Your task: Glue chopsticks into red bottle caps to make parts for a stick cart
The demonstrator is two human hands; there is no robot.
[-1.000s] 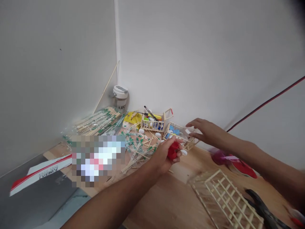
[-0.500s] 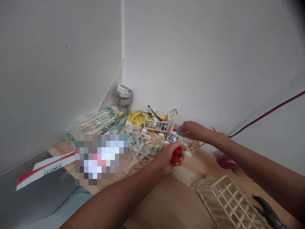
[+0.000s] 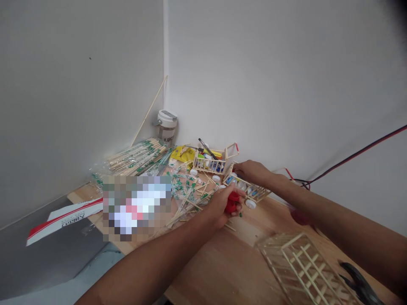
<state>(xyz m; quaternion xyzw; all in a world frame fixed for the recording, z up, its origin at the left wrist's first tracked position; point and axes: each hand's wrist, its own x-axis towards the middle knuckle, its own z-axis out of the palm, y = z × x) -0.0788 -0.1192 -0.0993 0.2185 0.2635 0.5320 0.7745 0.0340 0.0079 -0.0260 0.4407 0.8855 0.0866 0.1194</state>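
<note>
My left hand point(image 3: 221, 207) is closed around a red object point(image 3: 232, 202), which shows between the fingers and whose exact kind I cannot tell. My right hand point(image 3: 251, 173) curls over the rim of a small crate of wooden sticks point(image 3: 246, 188), and bottle caps lie inside that crate. A white bottle cap point(image 3: 250, 203) sits on the wooden table point(image 3: 222, 262) just below the crate, close to my left hand.
Behind stand a second stick crate point(image 3: 209, 165) holding coloured caps, loose sticks, and bundled chopsticks point(image 3: 138, 159). A large stick lattice point(image 3: 302, 267) and a black tool point(image 3: 359, 281) lie front right. Walls close the far sides; a cable point(image 3: 356, 152) runs along the right.
My right hand has come down from open above the crate and closed onto its rim. The left hand keeps the red object. The view has shifted slightly.
</note>
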